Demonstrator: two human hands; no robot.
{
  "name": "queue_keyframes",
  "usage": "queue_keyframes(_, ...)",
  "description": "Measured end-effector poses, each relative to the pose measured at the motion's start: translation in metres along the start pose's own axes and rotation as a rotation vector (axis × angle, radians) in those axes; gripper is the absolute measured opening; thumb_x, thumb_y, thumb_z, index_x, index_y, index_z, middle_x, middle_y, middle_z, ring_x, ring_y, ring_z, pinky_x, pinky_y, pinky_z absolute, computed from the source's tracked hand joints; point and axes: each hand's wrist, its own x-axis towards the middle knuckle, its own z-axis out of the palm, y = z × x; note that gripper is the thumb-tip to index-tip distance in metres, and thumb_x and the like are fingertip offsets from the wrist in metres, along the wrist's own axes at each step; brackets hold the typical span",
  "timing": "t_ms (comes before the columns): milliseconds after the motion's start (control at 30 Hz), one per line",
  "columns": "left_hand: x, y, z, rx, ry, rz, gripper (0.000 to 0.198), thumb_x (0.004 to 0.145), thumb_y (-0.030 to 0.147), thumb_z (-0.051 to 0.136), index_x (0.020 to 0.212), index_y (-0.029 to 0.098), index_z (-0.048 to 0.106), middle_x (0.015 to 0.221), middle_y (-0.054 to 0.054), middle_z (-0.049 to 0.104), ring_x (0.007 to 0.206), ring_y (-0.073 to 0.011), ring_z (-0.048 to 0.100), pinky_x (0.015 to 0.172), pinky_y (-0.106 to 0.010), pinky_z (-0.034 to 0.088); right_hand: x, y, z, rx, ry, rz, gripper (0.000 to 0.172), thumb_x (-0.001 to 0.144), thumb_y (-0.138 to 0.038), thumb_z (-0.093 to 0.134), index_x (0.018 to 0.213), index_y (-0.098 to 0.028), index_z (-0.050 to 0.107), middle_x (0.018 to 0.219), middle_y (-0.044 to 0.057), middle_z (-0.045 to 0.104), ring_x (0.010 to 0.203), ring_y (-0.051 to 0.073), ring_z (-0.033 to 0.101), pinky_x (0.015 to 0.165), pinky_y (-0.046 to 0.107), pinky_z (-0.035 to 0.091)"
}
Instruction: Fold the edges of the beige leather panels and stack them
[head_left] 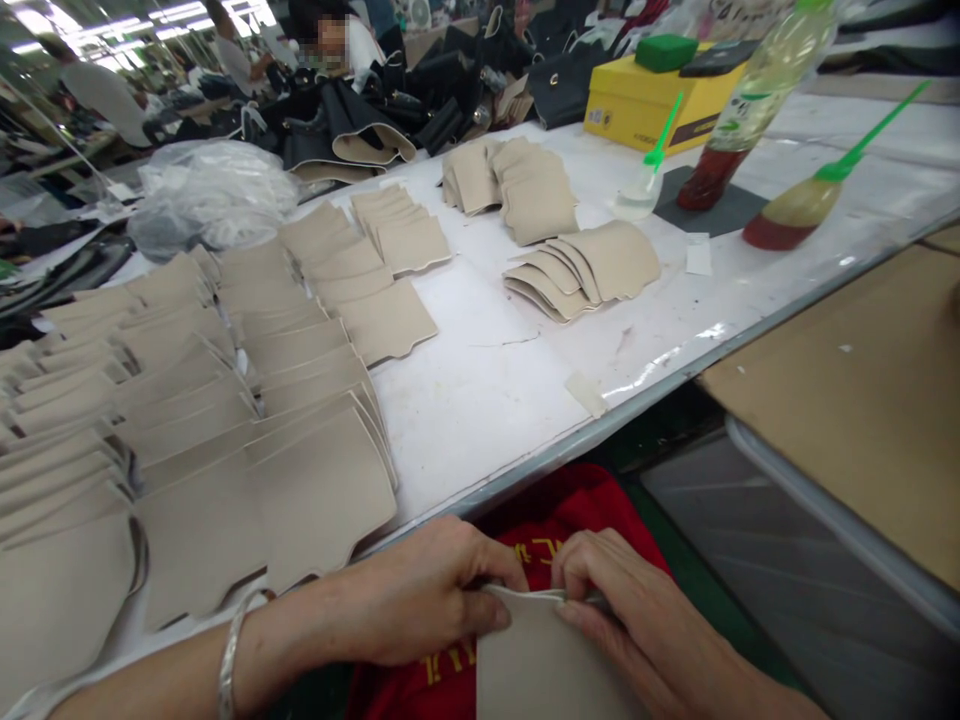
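Beige panel [544,650] over red cloth [592,500], just off table edge. Top edge pinched between thumb and fingers of my left hand [450,590] and my right hand [619,595]. Overlapping beige pieces [322,490] on white table [480,420]; yellow box [611,105] farther back.

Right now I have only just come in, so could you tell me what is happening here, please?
A person is pinching the top edge of a beige piece between thumb and fingers of the left hand and right hand, above a red cloth. On the white table, many similar pieces lie overlapping in rows to the left, with smaller piles farther back. Toward the right are a tall bottle and a yellow box.
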Motion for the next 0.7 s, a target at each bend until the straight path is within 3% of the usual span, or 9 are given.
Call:
queue_keyframes(167, 0.004, -0.004, 0.002, -0.052, 0.020, -0.030, 0.014, 0.072, 0.013, 0.055, 0.082, 0.019, 0.064, 0.064, 0.007, 0.048, 0.057, -0.0078, 0.039, 0.047, -0.019, 0.026, -0.001, 0.002, -0.001, 0.103, -0.005, 0.011, 0.016, 0.100, -0.017, 0.036, 0.086, -0.022, 0.043, 0.089, 0.002, 0.053, 0.083, 0.020, 0.051, 0.073, 0.035, 0.042)
queue_keyframes(467, 0.016, 0.002, 0.015, -0.086, 0.067, 0.041, 0.008, 0.078, 0.019, 0.059, 0.079, 0.018, 0.067, 0.067, 0.006, 0.051, 0.062, -0.0085, 0.041, 0.054, -0.018, 0.030, -0.002, 0.005, -0.003, 0.142, 0.022, -0.001, 0.012, 0.102, -0.024, 0.046, 0.090, -0.023, 0.048, 0.093, 0.000, 0.056, 0.086, 0.017, 0.053, 0.072, 0.029, 0.042)
queue_keyframes(533, 0.016, 0.002, 0.016, -0.094, 0.054, 0.038, 0.011, 0.080, 0.019, 0.056, 0.080, 0.018, 0.067, 0.064, 0.006, 0.048, 0.060, -0.0089, 0.039, 0.053, -0.020, 0.029, -0.003, 0.004, -0.008, 0.143, -0.001, 0.038, 0.004, 0.100, -0.022, 0.050, 0.097, -0.024, 0.049, 0.097, -0.001, 0.057, 0.090, 0.016, 0.054, 0.077, 0.028, 0.043)
queue_keyframes(700, 0.015, 0.004, 0.015, -0.060, 0.051, 0.041, 0.011, 0.080, 0.019, 0.055, 0.081, 0.018, 0.067, 0.068, 0.005, 0.050, 0.064, -0.0096, 0.042, 0.057, -0.020, 0.031, -0.004, 0.002, -0.021, 0.065, -0.115, -0.012, 0.007, 0.101, -0.019, 0.049, 0.101, -0.026, 0.053, 0.102, -0.001, 0.059, 0.104, 0.018, 0.055, 0.089, 0.030, 0.043)
